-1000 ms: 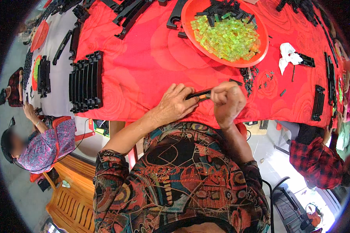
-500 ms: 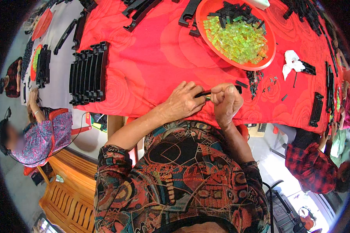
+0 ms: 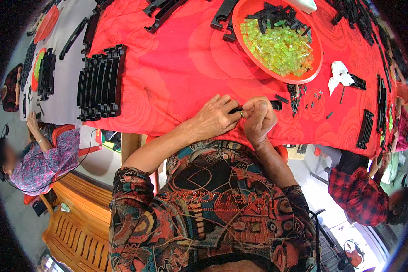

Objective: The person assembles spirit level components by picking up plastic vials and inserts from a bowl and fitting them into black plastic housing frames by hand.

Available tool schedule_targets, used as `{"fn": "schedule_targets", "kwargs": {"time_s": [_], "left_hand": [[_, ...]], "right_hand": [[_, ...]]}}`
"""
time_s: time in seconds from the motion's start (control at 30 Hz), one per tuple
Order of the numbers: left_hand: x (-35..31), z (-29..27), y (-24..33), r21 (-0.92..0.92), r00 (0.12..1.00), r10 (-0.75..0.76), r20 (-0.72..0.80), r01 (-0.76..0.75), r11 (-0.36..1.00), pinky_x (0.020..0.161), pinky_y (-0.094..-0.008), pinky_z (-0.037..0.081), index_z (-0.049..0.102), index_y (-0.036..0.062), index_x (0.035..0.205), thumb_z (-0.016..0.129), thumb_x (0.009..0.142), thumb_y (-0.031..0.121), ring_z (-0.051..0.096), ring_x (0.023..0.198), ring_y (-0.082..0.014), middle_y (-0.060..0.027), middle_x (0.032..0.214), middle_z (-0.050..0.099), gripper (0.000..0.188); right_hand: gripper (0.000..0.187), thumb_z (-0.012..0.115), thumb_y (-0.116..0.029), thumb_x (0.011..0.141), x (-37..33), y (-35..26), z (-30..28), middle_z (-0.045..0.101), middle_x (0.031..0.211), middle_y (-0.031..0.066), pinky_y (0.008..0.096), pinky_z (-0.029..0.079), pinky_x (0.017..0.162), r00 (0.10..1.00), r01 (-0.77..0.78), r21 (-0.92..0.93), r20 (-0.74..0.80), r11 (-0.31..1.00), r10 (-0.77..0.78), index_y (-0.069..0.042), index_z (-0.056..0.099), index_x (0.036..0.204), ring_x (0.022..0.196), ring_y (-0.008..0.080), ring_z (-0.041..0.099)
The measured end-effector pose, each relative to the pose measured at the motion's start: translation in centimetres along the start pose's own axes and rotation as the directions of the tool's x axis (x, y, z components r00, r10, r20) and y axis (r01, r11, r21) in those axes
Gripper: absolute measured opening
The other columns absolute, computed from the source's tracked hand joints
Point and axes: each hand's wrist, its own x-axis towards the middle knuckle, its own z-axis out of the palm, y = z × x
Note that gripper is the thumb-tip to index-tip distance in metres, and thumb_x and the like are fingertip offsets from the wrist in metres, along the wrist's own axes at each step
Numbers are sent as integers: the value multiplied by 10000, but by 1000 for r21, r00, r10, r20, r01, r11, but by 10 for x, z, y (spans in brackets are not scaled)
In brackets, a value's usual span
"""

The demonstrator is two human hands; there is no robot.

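Near the front edge of the red-covered table, my left hand point(image 3: 215, 119) is closed around a black plastic bar point(image 3: 276, 104), its knuckles facing up. One end of the bar pokes out past my right hand; most of its length is covered by my fingers. My right hand point(image 3: 259, 120) is pinched close beside the left fingertips, touching them. A small thing may be between the right thumb and fingers, but they hide it. Beyond my hands stands a red bowl point(image 3: 318, 61) holding yellow-green translucent plastic pieces point(image 3: 279, 50) and small black strips point(image 3: 276, 16).
Black slotted bars point(image 3: 102, 84) stand in a row at left, more lie at the far edge. Black scraps point(image 3: 295, 96) and crumpled white tissue point(image 3: 340, 77) are to the right. Co-workers sit at left point(image 3: 54, 156) and right point(image 3: 358, 190); a wooden bench point(image 3: 79, 222) stands behind left.
My right hand has shifted slightly left, nearer to the left fingers, and its fingers have curled in more. The left hand stays nearly in place.
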Motion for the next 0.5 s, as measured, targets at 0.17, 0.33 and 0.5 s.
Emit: {"fn": "schedule_targets", "kwargs": {"time_s": [0.17,0.33,0.5], "left_hand": [[-2,3,-2,-23,1000,12,12,-12,1000,645,-358,412,607,103,875,662,670,165,492,828,-224,-43,856,512,221],[-1,3,-3,-30,1000,-11,29,11,999,639,-350,409,604,106,868,666,660,157,491,820,-218,-42,856,507,223],[1,0,-4,-50,999,-16,47,18,999,640,-347,408,604,105,873,673,650,155,493,822,-222,-43,868,505,239]], "right_hand": [[352,353,-224,979,-1,5,2,526,650,35,221,370,474,991,133,-84,10,988,-133,-6,534,771,528,72,449],[323,358,-186,972,0,8,4,511,614,50,244,373,444,985,171,-65,-11,983,-172,-13,508,745,481,105,439],[355,341,-224,980,1,13,7,444,575,27,241,326,425,988,154,-51,-18,987,-155,-23,455,710,469,88,383]]}}
